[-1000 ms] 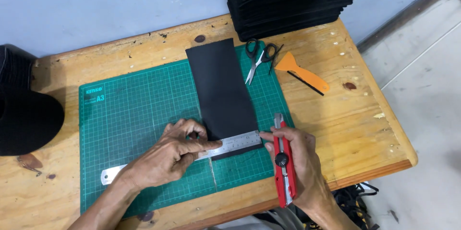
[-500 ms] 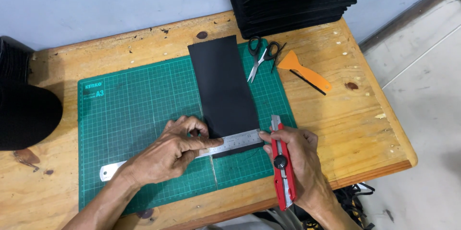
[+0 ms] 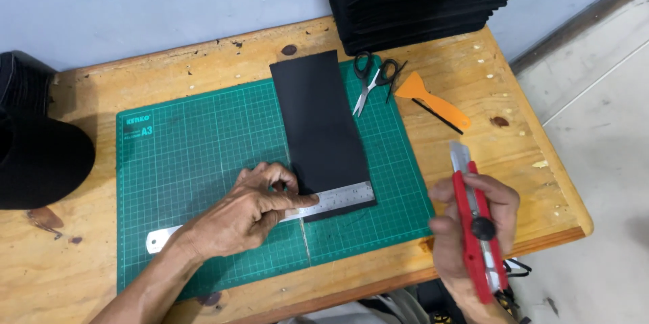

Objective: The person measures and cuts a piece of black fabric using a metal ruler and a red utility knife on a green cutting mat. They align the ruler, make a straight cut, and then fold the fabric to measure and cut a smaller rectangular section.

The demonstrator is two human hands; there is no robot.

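1. A steel ruler (image 3: 270, 218) was pressed flat by the left hand (image 3: 253, 212), fingers spread over it, across the near end of a black sheet (image 3: 319, 128) on the green cutting mat (image 3: 203, 162).
2. A red utility knife (image 3: 475, 229) was gripped by the right hand (image 3: 473, 229), lifted clear beyond the mat's right edge; its blade was apparently extended.
3. Scissors (image 3: 374, 77) and an orange scraper (image 3: 433, 99) lay beyond the sheet.

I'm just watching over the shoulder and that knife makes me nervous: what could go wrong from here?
1. The left hand presses the steel ruler with fingertips at its edge; a blade run along it could catch them.
2. The ruler covers only the near end of the black sheet, so the sheet might shift and the cut go crooked.
3. The right hand holds the red utility knife beyond the green cutting mat, near the table's corner.
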